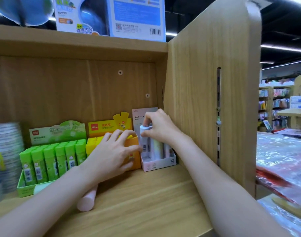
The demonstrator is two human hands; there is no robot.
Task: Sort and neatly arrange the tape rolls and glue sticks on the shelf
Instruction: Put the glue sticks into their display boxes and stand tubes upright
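Right hand (159,127) pinches a white glue stick (144,139) near its cap, thumb and fingers curled round the top; the stick stands upright at the left front corner of the pink display box (159,164). That box sits against the right side panel (206,100) of the wooden shelf (146,194), with other pale sticks upright inside it just right of the held one. The hand is above and slightly right of the stick, wrist coming in from the right.

Left hand (114,151) lies spread over the front of the orange display box (134,151), fingers loosely extended, fingertips touching the box top edge and thumb reaching toward the white stick's lower part. It grips nothing.

Yellow sticks (93,145) show in the orange box left of that hand. Green display box (26,187) further left holds rows of upright green glue sticks (50,159). One pink glue stick (87,200) lies loose on the shelf board, on its side, partly under the left forearm. A blurred stack of tape rolls (6,151) sits at the far left edge. Globe boxes (110,16) stand on the shelf above.
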